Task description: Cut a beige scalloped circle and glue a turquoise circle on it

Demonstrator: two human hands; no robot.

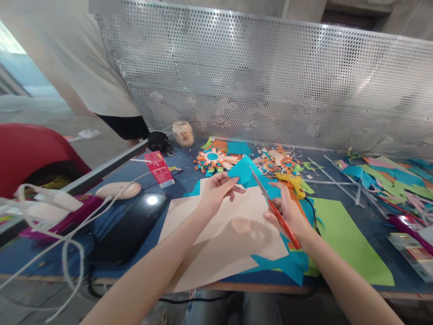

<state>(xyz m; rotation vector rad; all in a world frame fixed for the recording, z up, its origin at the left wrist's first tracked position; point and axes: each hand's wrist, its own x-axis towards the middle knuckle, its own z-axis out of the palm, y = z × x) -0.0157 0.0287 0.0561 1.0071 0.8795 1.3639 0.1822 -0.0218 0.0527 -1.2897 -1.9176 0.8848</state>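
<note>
Blue table point(368, 225), scissors point(275, 209), held paper point(244, 170) partly hidden

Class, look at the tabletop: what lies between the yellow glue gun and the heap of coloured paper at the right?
In the head view, several clear sticks lie there, some crossing, with green paper scraps close to the glue gun.
</note>
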